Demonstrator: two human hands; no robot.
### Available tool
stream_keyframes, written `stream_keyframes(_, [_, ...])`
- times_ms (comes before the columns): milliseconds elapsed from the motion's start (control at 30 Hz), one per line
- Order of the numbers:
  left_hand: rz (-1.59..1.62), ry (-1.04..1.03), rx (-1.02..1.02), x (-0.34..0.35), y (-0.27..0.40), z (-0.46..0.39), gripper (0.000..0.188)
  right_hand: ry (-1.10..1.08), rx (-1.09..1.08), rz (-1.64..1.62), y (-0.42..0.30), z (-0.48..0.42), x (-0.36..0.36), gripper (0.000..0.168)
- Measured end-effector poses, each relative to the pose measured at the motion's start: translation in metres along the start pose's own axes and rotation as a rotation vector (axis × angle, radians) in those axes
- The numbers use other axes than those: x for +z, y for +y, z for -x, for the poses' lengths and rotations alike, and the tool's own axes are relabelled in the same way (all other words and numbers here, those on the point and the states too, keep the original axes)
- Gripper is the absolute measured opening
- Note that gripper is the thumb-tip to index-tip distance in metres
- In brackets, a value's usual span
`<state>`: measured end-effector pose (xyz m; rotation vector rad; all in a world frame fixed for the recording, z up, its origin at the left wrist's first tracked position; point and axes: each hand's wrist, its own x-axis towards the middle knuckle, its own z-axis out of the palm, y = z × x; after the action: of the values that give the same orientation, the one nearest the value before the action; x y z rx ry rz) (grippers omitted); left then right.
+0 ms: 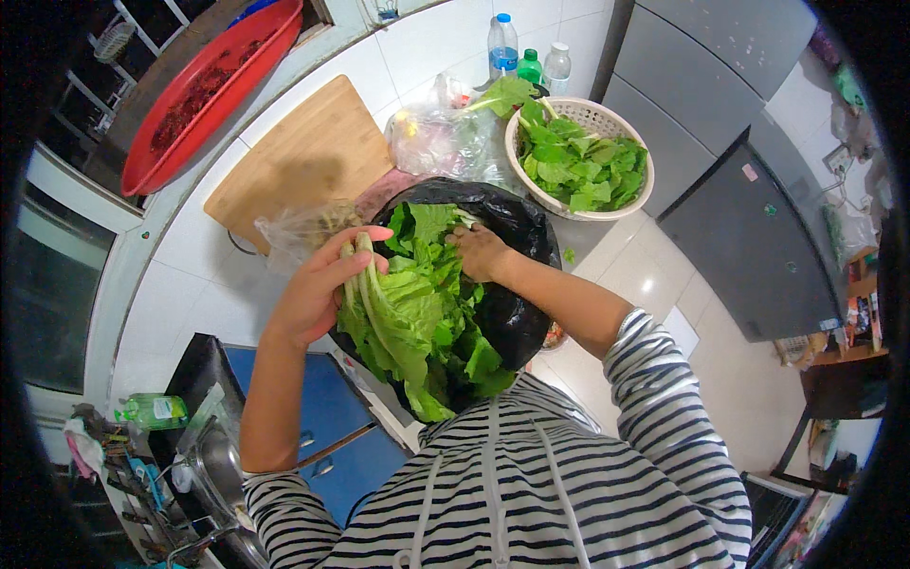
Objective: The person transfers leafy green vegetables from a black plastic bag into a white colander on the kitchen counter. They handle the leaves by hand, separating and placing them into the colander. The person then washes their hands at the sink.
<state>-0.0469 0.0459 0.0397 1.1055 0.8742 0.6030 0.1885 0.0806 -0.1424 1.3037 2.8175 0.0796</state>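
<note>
My left hand (pixel 323 284) grips the pale stems of several leafy greens (pixel 394 306), whose leaves hang down towards my body. My right hand (pixel 483 252) reaches into a black plastic bag (pixel 522 313), its fingers at the white stems of more greens (pixel 430 227); the fingertips are partly hidden among leaves. The bag stands open in front of me, below both hands. Beyond it at the right, a cream perforated plastic basket (pixel 645 188) holds loose green leaves (pixel 569 160), and one leaf (pixel 508 96) with a long stem leans over its rim.
A wooden cutting board (pixel 306 142) leans on the tiled wall, near clear plastic bags (pixel 455 146) and several bottles (pixel 503 50). A red basin (pixel 213 99) sits on the window ledge. A metal sink (pixel 217 462) is at lower left, a grey refrigerator (pixel 753 242) at right.
</note>
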Motion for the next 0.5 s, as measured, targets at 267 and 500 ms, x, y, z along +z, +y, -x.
stream_keyframes(267, [0.015, -0.008, 0.023, -0.006, 0.001, 0.001, 0.045, 0.161, -0.013, -0.046, 0.025, 0.016, -0.076, 0.015])
stream_keyframes(500, [0.014, 0.001, 0.036, -0.009, 0.005, 0.002, 0.046, 0.294, -0.070, -0.392, 0.044, 0.065, -0.169, 0.014])
